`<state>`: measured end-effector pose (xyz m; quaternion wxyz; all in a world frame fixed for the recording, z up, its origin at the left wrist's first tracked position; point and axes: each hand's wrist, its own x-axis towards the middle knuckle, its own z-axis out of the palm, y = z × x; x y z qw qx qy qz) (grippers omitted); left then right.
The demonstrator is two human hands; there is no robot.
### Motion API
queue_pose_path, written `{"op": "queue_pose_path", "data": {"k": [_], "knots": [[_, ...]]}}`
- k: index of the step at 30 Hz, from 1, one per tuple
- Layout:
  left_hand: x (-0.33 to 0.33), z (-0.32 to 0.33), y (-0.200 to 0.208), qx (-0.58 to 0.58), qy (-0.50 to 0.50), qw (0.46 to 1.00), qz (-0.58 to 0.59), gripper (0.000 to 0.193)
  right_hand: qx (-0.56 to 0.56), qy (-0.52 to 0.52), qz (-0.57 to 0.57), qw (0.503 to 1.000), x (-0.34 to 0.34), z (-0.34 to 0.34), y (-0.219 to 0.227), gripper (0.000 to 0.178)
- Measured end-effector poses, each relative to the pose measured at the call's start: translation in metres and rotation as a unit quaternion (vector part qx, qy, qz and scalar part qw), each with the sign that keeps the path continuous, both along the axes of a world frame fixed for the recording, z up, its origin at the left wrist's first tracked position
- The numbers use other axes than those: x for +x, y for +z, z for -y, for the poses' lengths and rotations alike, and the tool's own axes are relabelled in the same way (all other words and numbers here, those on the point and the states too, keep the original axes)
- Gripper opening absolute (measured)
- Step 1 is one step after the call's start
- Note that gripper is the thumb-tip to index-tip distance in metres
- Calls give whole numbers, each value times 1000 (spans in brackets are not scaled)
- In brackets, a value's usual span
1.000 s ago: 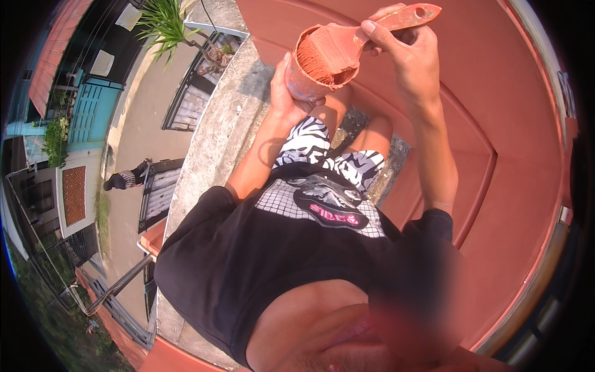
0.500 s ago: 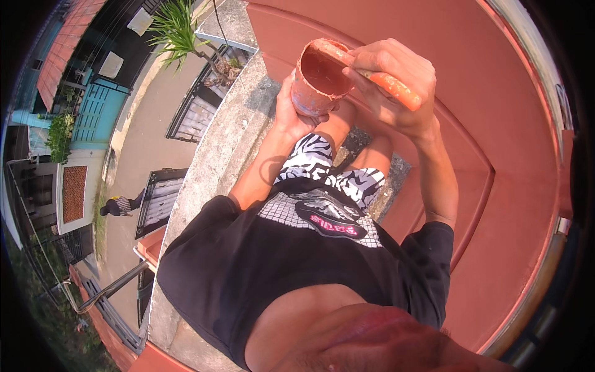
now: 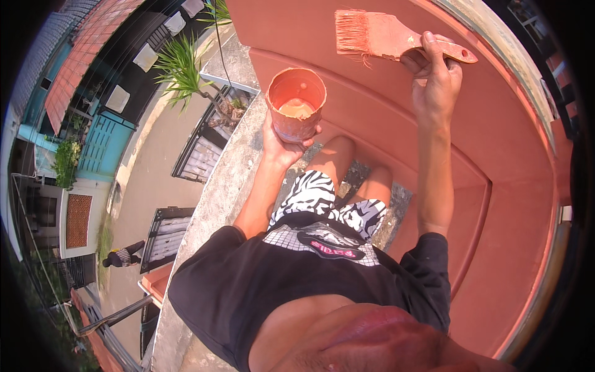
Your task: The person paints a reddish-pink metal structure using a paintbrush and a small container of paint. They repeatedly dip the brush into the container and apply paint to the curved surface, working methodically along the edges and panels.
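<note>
Terracotta paint [image 3: 297,109] lies low in the cup [image 3: 296,128], upper centre | left hand [image 3: 280,147]: fingers curled around its base | right hand [image 3: 437,79]: gripping 1 flat paintbrush [image 3: 389,37], upper right | wall [image 3: 520,186], frame right, already terracotta; uncoated patches, if any, hard to tell

Cup [image 3: 294,128] in left hand [image 3: 281,147] at 12 o'clock, paint [image 3: 297,109] inside, brush [image 3: 385,38] in right hand [image 3: 437,84] at 1 o'clock, wall [image 3: 514,192] at 3, street [image 3: 145,167] at 9, plant [image 3: 178,67] just past 10

head-worn fisheye | faces down | near left hand [image 3: 280,147], right hand [image 3: 436,87]
</note>
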<state>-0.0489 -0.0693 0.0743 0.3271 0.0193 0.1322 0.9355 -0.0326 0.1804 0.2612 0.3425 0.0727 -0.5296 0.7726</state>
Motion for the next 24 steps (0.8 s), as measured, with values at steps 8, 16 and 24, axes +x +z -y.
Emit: {"op": "queue_pose_path", "data": {"k": [8, 16, 24], "knots": [[-7, 9, -2, 10, 8, 1000, 19, 63, 118, -8, -160, 980, -33, -8, 83, 11], [-13, 16, -4, 45, 12, 999, 8, 76, 305, 38, -188, 933, -105, -1, 166, 14], [-16, 18, -4, 43, 25, 999, 19, 79, 375, 69, -146, 913, -132, 22, 169, 20]]}}
